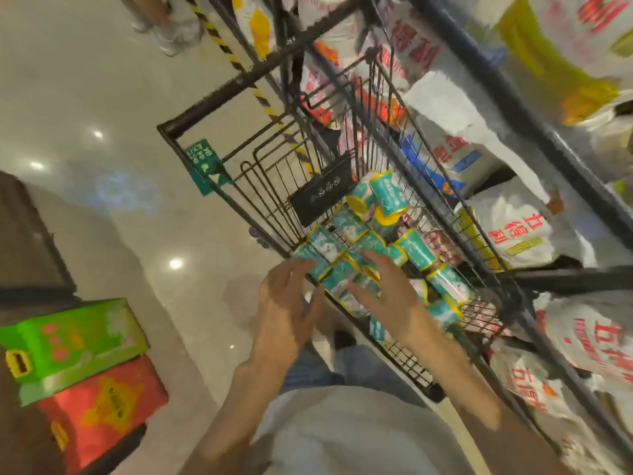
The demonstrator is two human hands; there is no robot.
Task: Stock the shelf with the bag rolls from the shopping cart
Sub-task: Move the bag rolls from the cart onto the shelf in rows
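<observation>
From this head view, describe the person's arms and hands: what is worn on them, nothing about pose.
Both forearms are bare right down to the wrists; no sleeve reaches them. The left hand and right hand wear no gloves, and no watch, ring or bracelet can be made out, though the picture is blurred. A pale top covers the chest below.

shopping cart (342,138): dark wire metal, matt. bag rolls (346,265) inside cart: glossy teal plastic wrap. floor (102,97) beside cart: polished, reflective. shelf (534,132) beside cart: dark painted metal.

teal bag rolls (356,248), heaped in shopping cart (260,173)
</observation>
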